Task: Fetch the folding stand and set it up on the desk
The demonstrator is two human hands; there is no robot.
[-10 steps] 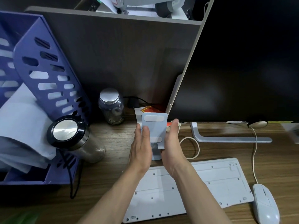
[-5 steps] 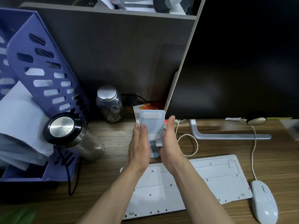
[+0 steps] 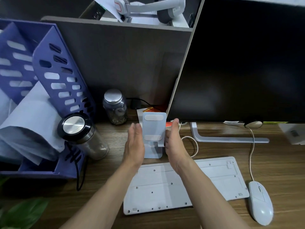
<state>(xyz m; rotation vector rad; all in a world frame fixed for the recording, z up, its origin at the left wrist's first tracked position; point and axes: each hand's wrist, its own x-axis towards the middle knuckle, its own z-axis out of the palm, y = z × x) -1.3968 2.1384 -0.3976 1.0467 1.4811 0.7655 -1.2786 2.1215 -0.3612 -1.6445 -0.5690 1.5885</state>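
Note:
The folding stand [image 3: 154, 129] is pale blue-grey with two white pads on its tilted back plate. It stands unfolded on the wooden desk [image 3: 272, 162], its base resting between the keyboard and the monitor's left edge. My left hand [image 3: 134, 143] is flat beside the stand's left edge with fingers straight. My right hand [image 3: 175, 142] mirrors it at the right edge, palm facing the stand. Neither hand wraps around the stand; whether their inner edges still touch it is unclear.
A white keyboard [image 3: 206, 184] lies upside down just below the stand, with a white mouse [image 3: 260, 202] to its right. A dark monitor [image 3: 244, 63] stands behind on the right. A glass jar [image 3: 115, 107], a steel-lidded bottle [image 3: 79, 131] and a purple file rack [image 3: 54, 76] occupy the left.
My thumbs have come off the stand's front and both hands have flattened out to its sides. The stand stays upright in the same spot on the desk.

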